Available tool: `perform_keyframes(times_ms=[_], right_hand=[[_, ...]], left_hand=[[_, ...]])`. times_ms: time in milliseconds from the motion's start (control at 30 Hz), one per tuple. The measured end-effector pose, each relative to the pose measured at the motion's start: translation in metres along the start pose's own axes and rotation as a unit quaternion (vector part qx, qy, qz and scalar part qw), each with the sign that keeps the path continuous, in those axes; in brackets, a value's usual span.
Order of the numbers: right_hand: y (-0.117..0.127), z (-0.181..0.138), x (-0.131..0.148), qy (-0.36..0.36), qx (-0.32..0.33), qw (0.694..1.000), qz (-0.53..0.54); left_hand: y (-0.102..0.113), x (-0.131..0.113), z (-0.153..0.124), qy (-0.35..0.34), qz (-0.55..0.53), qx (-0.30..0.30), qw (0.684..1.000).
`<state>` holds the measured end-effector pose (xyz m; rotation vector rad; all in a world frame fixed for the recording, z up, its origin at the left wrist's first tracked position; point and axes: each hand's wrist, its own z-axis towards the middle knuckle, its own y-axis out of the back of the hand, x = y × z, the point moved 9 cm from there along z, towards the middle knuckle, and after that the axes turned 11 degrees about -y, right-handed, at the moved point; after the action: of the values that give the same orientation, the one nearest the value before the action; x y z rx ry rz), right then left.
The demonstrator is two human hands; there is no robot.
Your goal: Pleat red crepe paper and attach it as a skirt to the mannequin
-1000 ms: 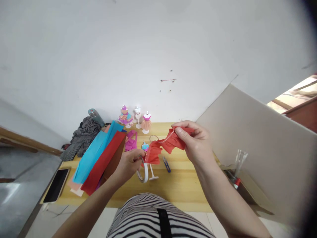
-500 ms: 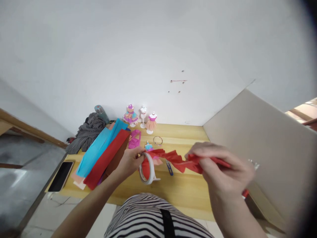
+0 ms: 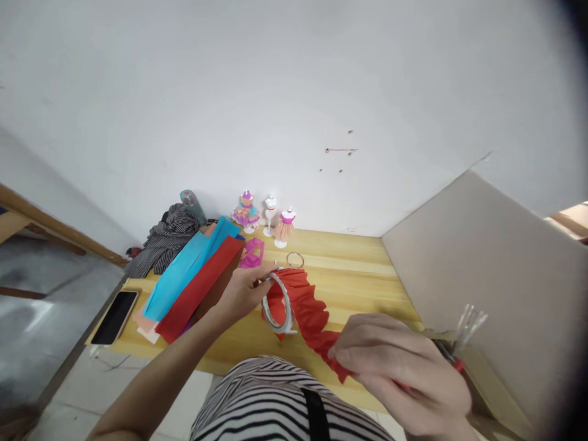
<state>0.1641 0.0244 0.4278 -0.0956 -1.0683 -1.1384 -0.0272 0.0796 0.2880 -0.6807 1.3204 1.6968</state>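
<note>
My left hand point(image 3: 248, 286) pinches the upper edge of a roll of white tape point(image 3: 287, 309), held upright above the table. A gathered strip of red crepe paper point(image 3: 312, 312) runs from the roll down to the right; some red also shows through the ring. Closed round the strip's other end is my right hand point(image 3: 399, 367), slightly blurred, near the table's front edge. Behind the strip, a small dress form in a pink and peach dress point(image 3: 285, 228) stands by the wall, beside a bare white dress form point(image 3: 270, 214) and one in a ruffled dress point(image 3: 247, 211).
Blue crepe paper point(image 3: 184, 269) and red crepe paper point(image 3: 202, 288) lie piled at the left, near a phone point(image 3: 114, 317), striped cloth point(image 3: 168, 239) and a bottle point(image 3: 193, 207). A thin ring point(image 3: 294, 260) and pink paper point(image 3: 252, 252) lie mid-table. A grey panel point(image 3: 459, 257) bounds the right.
My right hand has moved down and towards me, and the red strip now slants downward with its ruffled face spread out. My left hand still holds the tape roll. The view has shifted slightly.
</note>
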Motion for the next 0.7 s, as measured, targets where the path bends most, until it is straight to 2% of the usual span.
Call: perform_keyframes(times_ms=[167,267,400,533,700], right_hand=[[-0.004,-0.011,-0.026,-0.038,-0.057,0.997,0.029],[0.003,-0.021,-0.049,-0.107,-0.134,0.984,0.050],[0.011,-0.034,-0.081,-0.217,-0.215,0.948,0.088],[0.011,-0.041,-0.099,-0.265,-0.232,0.927,0.134],[0.010,-0.039,-0.084,-0.225,-0.209,0.945,0.110]], left_hand=[[0.011,0.000,0.005,0.021,-0.025,-0.034,0.999],[0.010,0.001,0.008,0.044,-0.058,-0.034,0.997],[-0.002,0.005,0.007,0.080,-0.131,-0.008,0.988],[-0.008,0.006,0.003,0.099,-0.174,-0.004,0.980],[-0.003,-0.001,0.002,0.054,-0.103,0.009,0.993]])
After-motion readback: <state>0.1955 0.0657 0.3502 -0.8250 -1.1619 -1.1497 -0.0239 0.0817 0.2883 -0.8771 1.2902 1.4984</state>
